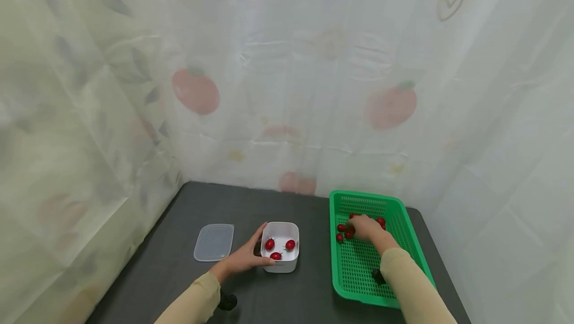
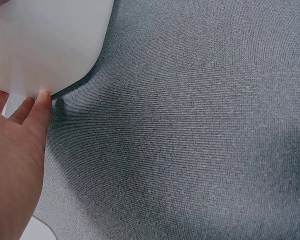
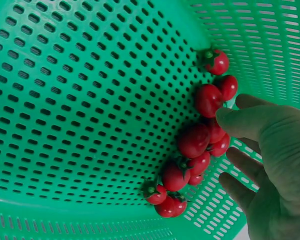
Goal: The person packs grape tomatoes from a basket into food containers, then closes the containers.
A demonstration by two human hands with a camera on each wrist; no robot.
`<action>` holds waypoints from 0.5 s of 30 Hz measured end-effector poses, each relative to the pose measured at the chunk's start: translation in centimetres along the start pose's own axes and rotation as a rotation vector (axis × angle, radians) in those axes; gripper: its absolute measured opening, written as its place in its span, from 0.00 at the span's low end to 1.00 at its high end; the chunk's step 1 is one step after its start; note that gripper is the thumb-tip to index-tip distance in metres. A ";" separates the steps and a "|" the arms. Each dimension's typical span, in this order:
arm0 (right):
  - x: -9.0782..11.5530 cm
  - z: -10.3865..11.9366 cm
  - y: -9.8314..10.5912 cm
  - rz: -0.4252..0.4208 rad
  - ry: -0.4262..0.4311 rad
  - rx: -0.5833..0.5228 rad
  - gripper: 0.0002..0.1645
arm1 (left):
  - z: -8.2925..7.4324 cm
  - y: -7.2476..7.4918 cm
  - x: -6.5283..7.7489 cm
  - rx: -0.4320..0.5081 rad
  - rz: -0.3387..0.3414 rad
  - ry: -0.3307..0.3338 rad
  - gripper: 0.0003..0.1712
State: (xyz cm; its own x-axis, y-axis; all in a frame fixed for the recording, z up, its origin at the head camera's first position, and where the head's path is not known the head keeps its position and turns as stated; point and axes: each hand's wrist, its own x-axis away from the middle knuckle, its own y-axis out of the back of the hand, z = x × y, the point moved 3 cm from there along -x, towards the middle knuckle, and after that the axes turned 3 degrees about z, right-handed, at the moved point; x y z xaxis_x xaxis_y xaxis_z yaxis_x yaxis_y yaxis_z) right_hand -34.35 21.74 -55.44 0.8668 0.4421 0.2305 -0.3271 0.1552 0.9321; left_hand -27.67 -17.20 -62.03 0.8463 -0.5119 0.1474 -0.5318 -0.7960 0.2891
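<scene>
My left hand (image 1: 242,258) holds a white plastic container (image 1: 285,267) at its left side, thumb along the near wall and fingers at the far left corner. Inside lie 3 cherry tomatoes (image 1: 270,243) with green stems. The left wrist view shows fingertips against the pale container wall (image 2: 55,45). Over at the right, my right hand (image 1: 365,228) reaches into a green perforated basket (image 1: 358,194). In the right wrist view its thumb tip meets a cherry tomato (image 3: 208,100) in a cluster, the other fingers loosely spread beside the basket wall.
A translucent square lid (image 1: 214,243) lies flat on the dark grey table (image 1: 264,204), left of the container. Several more cherry tomatoes (image 3: 175,176) cluster along one side of the basket. Printed curtains (image 1: 287,89) hang behind the table and at both sides.
</scene>
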 end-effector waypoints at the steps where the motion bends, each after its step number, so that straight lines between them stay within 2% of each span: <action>1: 0.0 0.0 -0.1 0.000 -0.003 -0.002 0.24 | 0.0 0.0 0.0 -0.005 -0.001 0.002 0.65; 15: 0.3 0.0 -0.8 0.039 -0.064 -0.014 0.31 | 0.3 0.0 -0.1 0.008 0.002 0.001 0.65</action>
State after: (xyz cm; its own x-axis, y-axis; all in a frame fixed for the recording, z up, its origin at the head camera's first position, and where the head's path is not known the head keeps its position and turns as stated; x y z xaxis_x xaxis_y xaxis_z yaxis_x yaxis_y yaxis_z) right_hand -33.81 21.80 -56.16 0.8754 0.3911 0.2843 -0.3659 0.1515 0.9182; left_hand -27.74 -17.25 -62.31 0.8452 -0.5133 0.1487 -0.5338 -0.7976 0.2810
